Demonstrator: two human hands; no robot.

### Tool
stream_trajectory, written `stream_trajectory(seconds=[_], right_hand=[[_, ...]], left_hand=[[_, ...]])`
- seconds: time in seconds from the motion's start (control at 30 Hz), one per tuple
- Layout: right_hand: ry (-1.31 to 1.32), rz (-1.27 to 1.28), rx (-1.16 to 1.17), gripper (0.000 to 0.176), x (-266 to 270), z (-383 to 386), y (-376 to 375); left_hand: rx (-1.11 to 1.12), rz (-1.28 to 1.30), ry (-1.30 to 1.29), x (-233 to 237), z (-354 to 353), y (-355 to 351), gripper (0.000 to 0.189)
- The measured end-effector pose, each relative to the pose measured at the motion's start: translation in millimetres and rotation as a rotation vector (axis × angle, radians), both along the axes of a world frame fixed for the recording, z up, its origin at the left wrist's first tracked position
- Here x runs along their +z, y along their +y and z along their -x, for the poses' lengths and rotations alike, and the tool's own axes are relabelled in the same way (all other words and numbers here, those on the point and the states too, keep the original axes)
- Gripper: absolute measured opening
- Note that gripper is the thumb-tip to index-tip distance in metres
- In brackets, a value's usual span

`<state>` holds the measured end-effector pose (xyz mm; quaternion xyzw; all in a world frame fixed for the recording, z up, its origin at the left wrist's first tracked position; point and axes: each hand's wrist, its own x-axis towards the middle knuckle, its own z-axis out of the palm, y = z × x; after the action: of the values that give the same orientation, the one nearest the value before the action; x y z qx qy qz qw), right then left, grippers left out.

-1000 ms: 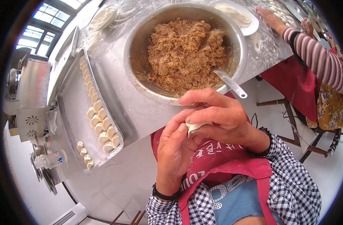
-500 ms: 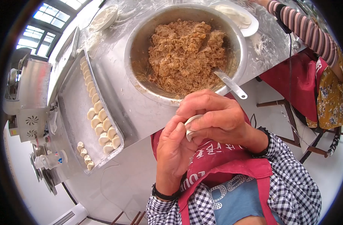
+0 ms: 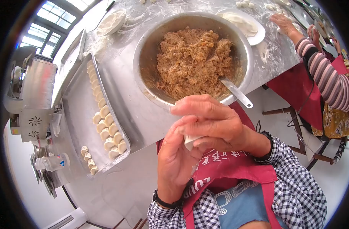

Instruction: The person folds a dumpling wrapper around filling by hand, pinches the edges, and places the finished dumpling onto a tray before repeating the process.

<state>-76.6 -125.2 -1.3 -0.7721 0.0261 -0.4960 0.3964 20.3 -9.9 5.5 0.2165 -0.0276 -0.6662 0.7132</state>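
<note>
Between my two hands is a small white dumpling point(image 3: 191, 142), mostly covered by fingers. My left hand point(image 3: 177, 152) is upright, its thumb and fingertips pressed against the dumpling. From the right, my right hand point(image 3: 214, 124) bends over it and pinches its edge. Just beyond my hands stands a large metal bowl point(image 3: 139, 72) of brown minced filling point(image 3: 193, 61), with a metal utensil point(image 3: 239, 94) leaning on its near right rim. At the left, a metal tray point(image 3: 77, 95) holds rows of folded dumplings point(image 3: 109, 120).
A plate of round wrappers point(image 3: 241, 23) sits behind the bowl. A flour bowl point(image 3: 112, 23) is at the back left, a machine point(image 3: 35, 87) at the far left. A co-worker's striped sleeve point(image 3: 322, 65) and hand reach over the floured table at the right, near a stool point(image 3: 296, 129).
The view has shifted, showing more of the far table and the co-worker's hand. My fingers have closed further over the dumpling, which shows less.
</note>
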Motion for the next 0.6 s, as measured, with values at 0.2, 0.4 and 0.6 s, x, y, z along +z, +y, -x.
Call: stream_trajectory(seconds=[0.2, 0.4, 0.6], right_hand=[[0.075, 0.224, 0.028, 0.027, -1.5, -0.3, -10.9], [0.092, 0.047, -0.045, 0.023, 4.3, -7.5, 0.2], [0.081, 0.215, 0.009, 0.02, 3.0, -6.1, -0.7]], left_hand=[[0.116, -0.083, 0.027, 22.5, 8.4, -5.7, 0.036], [0.088, -0.011, -0.001, 9.6, 5.0, -1.8, 0.037], [0.151, -0.062, 0.009, 14.5, 10.6, 3.6, 0.037]])
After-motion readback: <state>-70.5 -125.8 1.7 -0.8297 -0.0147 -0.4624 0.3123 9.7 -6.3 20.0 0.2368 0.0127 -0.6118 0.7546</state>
